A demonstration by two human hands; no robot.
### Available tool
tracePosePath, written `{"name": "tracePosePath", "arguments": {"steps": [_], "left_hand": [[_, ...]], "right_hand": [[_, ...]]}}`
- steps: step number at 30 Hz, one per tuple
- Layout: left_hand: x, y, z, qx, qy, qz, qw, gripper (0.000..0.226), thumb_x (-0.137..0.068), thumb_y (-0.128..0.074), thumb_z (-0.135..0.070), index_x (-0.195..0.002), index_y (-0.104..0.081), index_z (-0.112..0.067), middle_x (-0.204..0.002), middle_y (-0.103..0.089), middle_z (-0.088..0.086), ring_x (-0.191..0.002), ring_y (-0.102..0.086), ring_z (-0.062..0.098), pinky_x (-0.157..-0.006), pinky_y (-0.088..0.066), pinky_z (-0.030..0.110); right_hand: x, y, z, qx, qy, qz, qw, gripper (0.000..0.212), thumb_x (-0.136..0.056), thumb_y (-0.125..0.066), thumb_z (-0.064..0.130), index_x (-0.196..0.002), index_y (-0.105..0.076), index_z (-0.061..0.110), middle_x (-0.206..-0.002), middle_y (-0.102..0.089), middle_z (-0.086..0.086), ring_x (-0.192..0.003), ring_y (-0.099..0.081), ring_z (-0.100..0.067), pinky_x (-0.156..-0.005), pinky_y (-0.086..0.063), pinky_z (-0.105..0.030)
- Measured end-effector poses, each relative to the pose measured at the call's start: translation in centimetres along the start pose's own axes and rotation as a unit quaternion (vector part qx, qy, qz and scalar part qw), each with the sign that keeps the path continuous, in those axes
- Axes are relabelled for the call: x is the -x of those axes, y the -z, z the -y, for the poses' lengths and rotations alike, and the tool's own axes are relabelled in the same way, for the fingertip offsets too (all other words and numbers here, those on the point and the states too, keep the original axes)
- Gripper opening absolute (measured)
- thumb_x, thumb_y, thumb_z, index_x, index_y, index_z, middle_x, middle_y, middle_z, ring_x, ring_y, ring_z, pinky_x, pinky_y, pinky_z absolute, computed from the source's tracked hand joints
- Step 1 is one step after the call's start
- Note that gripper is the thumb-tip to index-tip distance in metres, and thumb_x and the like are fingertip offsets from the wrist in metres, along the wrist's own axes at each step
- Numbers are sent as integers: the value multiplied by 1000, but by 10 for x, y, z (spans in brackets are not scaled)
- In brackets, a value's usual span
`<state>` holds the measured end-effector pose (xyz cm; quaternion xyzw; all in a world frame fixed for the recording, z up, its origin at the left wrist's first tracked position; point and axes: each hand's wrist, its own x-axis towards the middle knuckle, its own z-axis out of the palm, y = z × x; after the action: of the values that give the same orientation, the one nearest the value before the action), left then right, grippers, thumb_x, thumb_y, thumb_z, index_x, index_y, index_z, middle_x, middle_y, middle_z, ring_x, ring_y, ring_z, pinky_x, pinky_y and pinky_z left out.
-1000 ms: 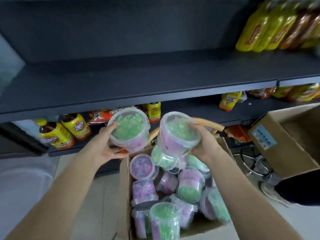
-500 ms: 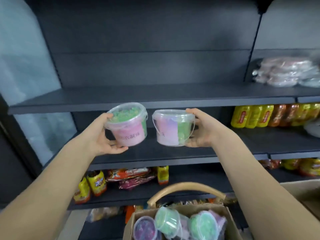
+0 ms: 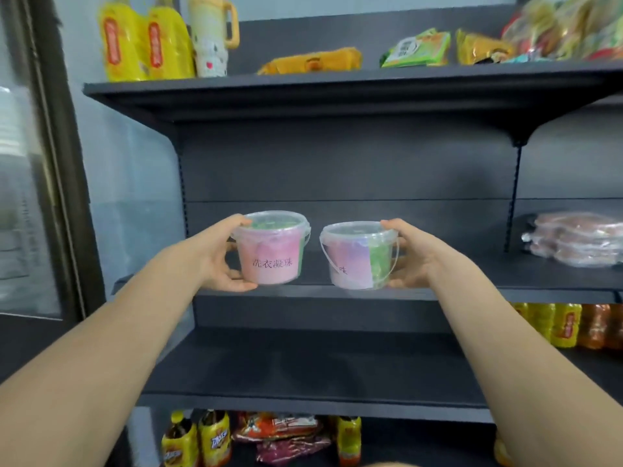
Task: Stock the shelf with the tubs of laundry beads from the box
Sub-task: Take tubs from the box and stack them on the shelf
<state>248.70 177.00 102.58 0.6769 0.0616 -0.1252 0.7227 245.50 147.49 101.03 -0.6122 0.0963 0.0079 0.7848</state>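
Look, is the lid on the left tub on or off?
On. A clear lid covers the top of the left tub, which the left hand grips upright.

Left hand (image 3: 215, 256) and right hand (image 3: 416, 256) each hold a tub at the shelf (image 3: 472, 291).

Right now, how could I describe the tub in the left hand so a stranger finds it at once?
Find the dark grey shelving unit and its shelf at hand height. Two clear tubs are held at its front edge; the left hand grips the left tub. Unlike the right tub, its pink label shows a full line of dark characters.
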Motion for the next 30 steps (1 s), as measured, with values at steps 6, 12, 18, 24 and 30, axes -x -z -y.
{"name": "tracePosePath", "arguments": {"steps": [6, 12, 18, 24, 30], "left_hand": [[-26, 38, -30, -7, -15, 2, 1000, 55, -78, -61, -46, -122, -47, -18, -116, -54, 25, -90, -63, 38, -71, -52, 47], [-113, 96, -55, -36, -15, 18, 999, 57, -77, -63, -46, -126, -49, -21, -113, -55, 28, -91, -65, 39, -75, -53, 47], [-237, 164, -92, -61, 14, 20, 998, 56, -79, -58, -50, -127, -49, -22, -114, -55, 29, -86, -65, 39, -65, -53, 46], [-348, 218, -114, -83, 25, 6, 996, 59, -79, -61, -48, -128, -45, -20, -120, -53, 28, -86, -65, 42, -58, -56, 46], [-416, 242, -104, -97, 29, -10, 995, 50, -82, -60, -44, -120, -43, -15, -108, -55, 26, -78, -62, 42, -59, -53, 49]], "right_hand": [[-37, -37, 17, -21, 25, 0, 999, 43, -74, -71, 33, -110, -59, 12, -104, -62, -19, -85, -66, -35, -62, -56, -43], [-119, -97, 13, -20, 46, -13, 999, 38, -75, -69, 31, -108, -60, 14, -106, -62, -16, -86, -65, -34, -63, -55, -43], [-234, -162, 2, -24, 31, -36, 999, 50, -68, -69, 27, -116, -59, 16, -119, -61, -16, -103, -63, -37, -80, -53, -55], [-337, -221, -5, -3, 33, -47, 998, 50, -72, -66, 30, -119, -56, 17, -119, -61, -16, -102, -62, -36, -82, -53, -49], [-409, -254, -25, 13, 2, -54, 998, 63, -62, -71, 32, -120, -57, 13, -122, -61, -18, -103, -62, -36, -78, -55, -49]]}}
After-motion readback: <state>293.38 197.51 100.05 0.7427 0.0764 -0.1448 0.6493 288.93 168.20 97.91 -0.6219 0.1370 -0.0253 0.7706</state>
